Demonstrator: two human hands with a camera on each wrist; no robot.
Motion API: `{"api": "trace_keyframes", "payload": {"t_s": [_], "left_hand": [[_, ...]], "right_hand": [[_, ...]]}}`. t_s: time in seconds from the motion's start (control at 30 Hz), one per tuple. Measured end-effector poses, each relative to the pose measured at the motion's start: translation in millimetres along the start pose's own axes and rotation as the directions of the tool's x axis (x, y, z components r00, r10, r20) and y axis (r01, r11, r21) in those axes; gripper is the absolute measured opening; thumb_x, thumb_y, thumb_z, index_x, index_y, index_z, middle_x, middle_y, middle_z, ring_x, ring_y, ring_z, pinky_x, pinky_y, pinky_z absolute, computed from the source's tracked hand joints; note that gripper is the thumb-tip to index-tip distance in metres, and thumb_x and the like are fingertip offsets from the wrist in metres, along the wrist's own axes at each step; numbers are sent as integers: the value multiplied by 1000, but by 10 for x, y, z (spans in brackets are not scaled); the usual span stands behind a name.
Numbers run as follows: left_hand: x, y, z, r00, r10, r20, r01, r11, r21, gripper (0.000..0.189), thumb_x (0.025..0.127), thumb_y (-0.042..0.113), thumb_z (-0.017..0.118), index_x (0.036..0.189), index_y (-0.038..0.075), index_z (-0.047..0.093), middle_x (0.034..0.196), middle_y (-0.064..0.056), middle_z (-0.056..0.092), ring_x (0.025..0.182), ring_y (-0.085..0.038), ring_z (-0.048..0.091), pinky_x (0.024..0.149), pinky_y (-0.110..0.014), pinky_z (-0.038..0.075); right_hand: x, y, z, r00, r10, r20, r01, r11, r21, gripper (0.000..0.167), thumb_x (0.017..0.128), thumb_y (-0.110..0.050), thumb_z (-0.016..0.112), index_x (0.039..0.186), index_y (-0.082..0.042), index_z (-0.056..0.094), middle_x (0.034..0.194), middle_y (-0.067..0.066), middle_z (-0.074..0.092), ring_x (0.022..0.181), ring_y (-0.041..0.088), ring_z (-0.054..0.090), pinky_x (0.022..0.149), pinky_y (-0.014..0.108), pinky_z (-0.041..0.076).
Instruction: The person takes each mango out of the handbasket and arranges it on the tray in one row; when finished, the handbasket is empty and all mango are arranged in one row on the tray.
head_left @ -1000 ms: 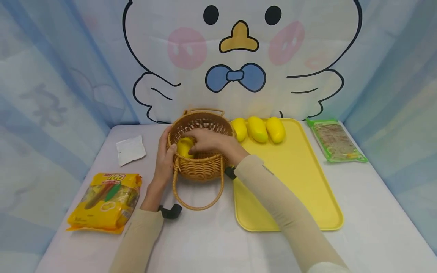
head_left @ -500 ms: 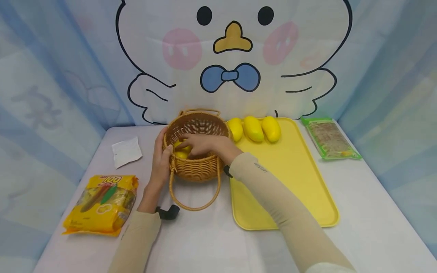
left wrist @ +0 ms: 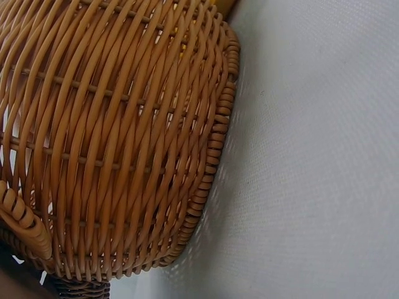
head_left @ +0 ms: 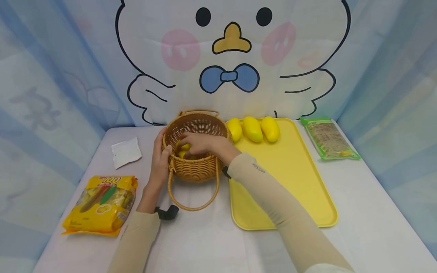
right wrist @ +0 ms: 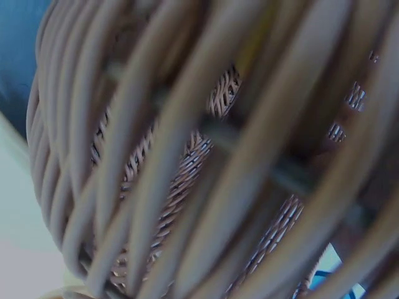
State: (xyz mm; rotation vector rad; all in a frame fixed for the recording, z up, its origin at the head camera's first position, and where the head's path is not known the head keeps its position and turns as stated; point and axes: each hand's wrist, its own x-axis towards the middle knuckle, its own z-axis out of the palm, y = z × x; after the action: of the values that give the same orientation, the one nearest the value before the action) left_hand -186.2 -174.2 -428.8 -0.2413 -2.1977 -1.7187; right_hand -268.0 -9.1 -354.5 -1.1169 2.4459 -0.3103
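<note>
A brown wicker basket (head_left: pixel 196 168) stands open-topped near the back of the table, its front handle hanging down onto the cloth. My left hand (head_left: pixel 159 163) grips its left rim, thumb over the edge and fingers along the outer side. Inside it, my right hand (head_left: pixel 198 145) has its fingers and thumb around a yellow mango (head_left: pixel 183 148), which lies against the left inner wall, partly hidden by the fingers. Woven basket side (left wrist: pixel 118 137) fills much of the left wrist view. In the right wrist view, blurred wicker strands (right wrist: pixel 187 143) cover nearly everything.
Right of the basket lies a yellow tray (head_left: pixel 286 189) with three mangoes (head_left: pixel 252 129) at its back edge. A yellow candy bag (head_left: pixel 102 204) and a small white packet (head_left: pixel 126 152) are on the left. A green-edged packet (head_left: pixel 329 138) lies at far right.
The right hand has shifted slightly left inside the basket, its fingers now over the mango. The left hand keeps its hold on the rim. The whole view has shifted a little.
</note>
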Motion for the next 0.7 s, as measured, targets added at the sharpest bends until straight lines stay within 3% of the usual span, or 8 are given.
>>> {"api": "trace_keyframes", "payload": {"t_s": [0.17,0.27,0.33,0.4,0.47,0.53,0.63,0.7], "left_hand": [[3,-7,9,1000,4,-2,-4,1000,7,58,102,20,37,158,29,25,163,6,24,152,-19,23,123,-49,22],[-1,-2,6,1000,8,1,-8,1000,-4,58,102,19,37,158,28,24,164,4,23,152,-20,22,123,-50,21],[-2,0,2,1000,18,3,-18,1000,-12,58,102,18,37,158,27,24,164,3,23,152,-21,22,123,-50,21],[0,-5,0,1000,25,4,-25,999,-20,59,102,18,37,158,25,23,164,1,23,152,-23,22,123,-51,21],[1,-9,-1,999,32,3,-32,999,-26,58,102,17,37,158,23,24,164,0,23,152,-23,23,123,-52,22],[2,-12,0,1000,31,2,-31,999,-22,58,102,18,38,158,24,24,164,2,24,151,-22,24,122,-51,23],[4,-19,4,1000,30,0,-30,999,-22,57,102,20,37,158,26,26,163,5,26,150,-19,26,122,-50,24],[4,-25,4,1000,29,0,-29,999,-14,57,102,20,37,157,27,26,163,5,26,150,-19,26,122,-49,23]], "right_hand": [[13,12,-4,999,-23,-43,22,1000,-20,32,95,-28,65,125,-19,66,155,7,41,140,24,43,116,39,37],[17,20,-6,997,-30,-72,26,999,-47,19,94,-21,66,113,-15,67,133,5,55,116,20,54,98,32,46],[19,26,-8,996,-29,-90,23,998,-62,14,94,-16,67,106,-12,66,117,4,56,101,18,52,86,30,45],[14,32,-10,995,-18,-98,11,997,-72,13,93,-15,67,105,-10,64,112,4,55,97,19,51,82,29,44],[3,36,-14,995,5,-99,-11,998,-61,20,93,-15,67,111,-10,62,119,5,56,106,20,53,88,30,46],[-20,40,-14,995,53,-81,-55,998,-23,35,94,-17,66,128,-12,58,136,5,55,125,21,52,103,33,45],[-58,43,-14,989,142,-34,-141,989,33,59,95,-20,64,150,-21,43,156,2,42,146,22,36,119,39,33],[-79,45,-13,983,182,3,-182,982,57,67,95,-21,64,155,-26,34,160,-1,37,149,21,32,122,40,29]]}}
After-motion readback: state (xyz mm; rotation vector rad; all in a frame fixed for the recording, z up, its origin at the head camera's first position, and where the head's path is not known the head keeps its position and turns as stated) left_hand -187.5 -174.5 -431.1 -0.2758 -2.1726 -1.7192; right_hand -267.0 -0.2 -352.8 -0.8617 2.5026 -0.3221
